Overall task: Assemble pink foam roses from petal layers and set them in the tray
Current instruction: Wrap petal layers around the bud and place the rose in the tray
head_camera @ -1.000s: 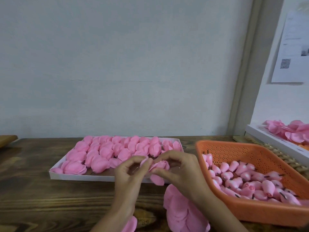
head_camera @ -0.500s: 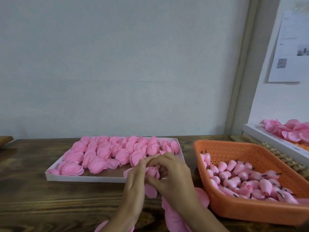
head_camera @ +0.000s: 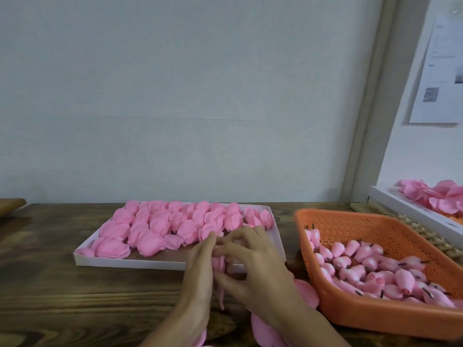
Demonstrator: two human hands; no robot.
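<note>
Both hands meet over the front right edge of the white tray [head_camera: 120, 262], closed round one pink foam rose [head_camera: 220, 265]. My left hand [head_camera: 200, 269] holds it from the left and my right hand [head_camera: 253, 266] curls over it from the right, so most of the rose is hidden. A petal hangs down between the palms. Several finished pink roses [head_camera: 175, 224] fill the back and left of the tray. Loose pink petal layers [head_camera: 265, 329] lie on the table under my right wrist.
An orange perforated basket [head_camera: 375, 224] at the right holds several pink rosebuds [head_camera: 363, 266] with dark stems. A second white tray [head_camera: 411, 214] with pink petals sits at the far right on a woven mat. The wooden table [head_camera: 75, 296] meets a grey wall behind.
Both hands have dropped toward me with the rose and closed tighter round it; the petals that showed between the fingers are now mostly covered.
</note>
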